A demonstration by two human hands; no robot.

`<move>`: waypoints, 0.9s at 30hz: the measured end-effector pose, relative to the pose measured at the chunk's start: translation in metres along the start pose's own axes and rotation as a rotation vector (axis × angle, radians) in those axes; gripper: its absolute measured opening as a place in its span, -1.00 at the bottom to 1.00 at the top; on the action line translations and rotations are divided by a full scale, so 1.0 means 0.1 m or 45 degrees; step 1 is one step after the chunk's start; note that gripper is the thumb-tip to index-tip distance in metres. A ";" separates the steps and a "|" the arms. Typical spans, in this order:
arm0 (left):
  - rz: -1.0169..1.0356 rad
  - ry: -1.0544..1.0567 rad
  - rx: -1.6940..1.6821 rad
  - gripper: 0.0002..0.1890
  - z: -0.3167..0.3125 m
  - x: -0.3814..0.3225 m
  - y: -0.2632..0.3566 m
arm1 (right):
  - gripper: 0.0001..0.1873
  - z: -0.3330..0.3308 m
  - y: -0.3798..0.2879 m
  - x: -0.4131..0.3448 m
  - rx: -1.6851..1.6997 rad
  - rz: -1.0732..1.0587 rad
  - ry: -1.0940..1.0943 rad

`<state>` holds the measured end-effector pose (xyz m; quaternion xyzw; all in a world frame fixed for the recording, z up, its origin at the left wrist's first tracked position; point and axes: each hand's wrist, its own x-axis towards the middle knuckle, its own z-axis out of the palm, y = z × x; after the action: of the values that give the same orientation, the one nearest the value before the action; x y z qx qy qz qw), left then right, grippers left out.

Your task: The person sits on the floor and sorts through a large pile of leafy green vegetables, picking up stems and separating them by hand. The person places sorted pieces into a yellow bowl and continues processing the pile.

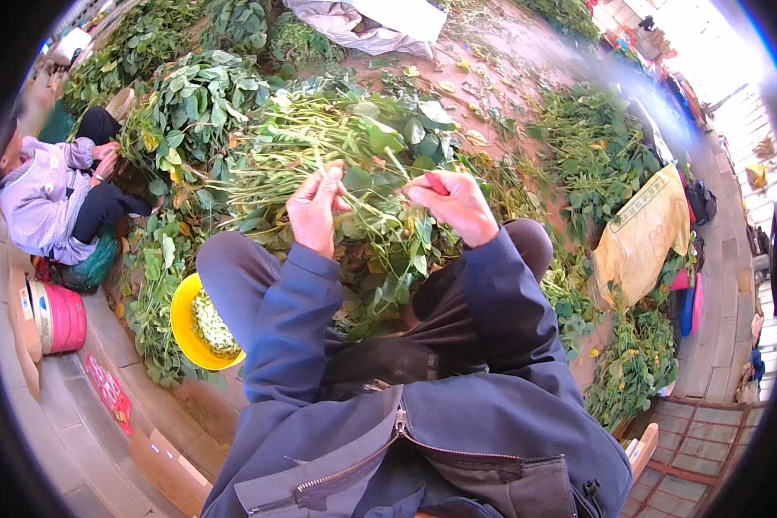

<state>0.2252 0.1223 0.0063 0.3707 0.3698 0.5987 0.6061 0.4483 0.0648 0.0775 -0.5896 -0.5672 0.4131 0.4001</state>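
My left hand [318,206] pinches a green bean plant stem [355,199] between thumb and fingers. To its right, my right hand [452,202] is closed around a small red object [436,182], perhaps a tool handle; the rest of it is hidden by the fingers. A stalk rises beside the right fingertips. Both hands are over a heap of cut bean plants [298,139], with leaves and pods on their stems. By my left knee stands a yellow bucket [182,324] holding many pale green pods or beans [212,327].
At the left, another person [52,194] sits handling plants. A pink-and-white tub [63,317] and cardboard [168,469] lie on the paving behind. More plants [596,142] and a yellowish woven sack [647,233] are at the right. A white sack [375,26] lies ahead.
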 end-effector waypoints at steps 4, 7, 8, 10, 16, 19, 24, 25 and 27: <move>-0.019 0.054 -0.009 -0.75 0.01 0.06 -0.06 | -0.79 -0.13 -0.02 -0.06 0.372 0.037 0.047; -0.006 0.041 0.023 -0.74 0.05 0.07 -0.11 | -0.78 -0.07 -0.02 -0.04 0.458 0.044 0.092; -0.004 0.026 0.033 -0.74 0.06 0.07 -0.12 | -0.78 -0.05 -0.01 -0.03 0.510 0.057 0.109; 0.006 0.018 0.054 -0.75 0.08 0.07 -0.11 | -0.78 -0.03 0.00 -0.02 0.578 0.072 0.156; -0.025 -0.056 -0.085 -0.74 -0.04 0.03 0.04 | -0.92 -0.69 -0.12 -0.08 -0.449 -0.605 0.739; -0.122 -0.052 -0.156 -0.72 -0.10 0.02 0.09 | -0.85 -1.62 -0.19 -0.24 -0.768 -0.740 1.095; -0.291 -0.070 -0.374 -0.69 -0.13 -0.02 0.05 | -0.70 -2.73 0.01 -0.84 -1.712 -0.182 1.234; -0.321 -0.069 -0.419 -0.69 -0.12 -0.03 0.03 | -0.65 -2.73 0.06 -0.94 -1.786 -0.078 1.246; -0.377 -0.100 -0.496 -0.69 -0.09 -0.07 0.01 | -0.52 -2.48 0.12 -0.97 -1.707 0.036 1.180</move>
<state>0.2162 0.1152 0.0032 0.2117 0.2738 0.5485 0.7612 0.6838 -0.0330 0.1538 -0.8220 -0.4633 -0.2948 0.1510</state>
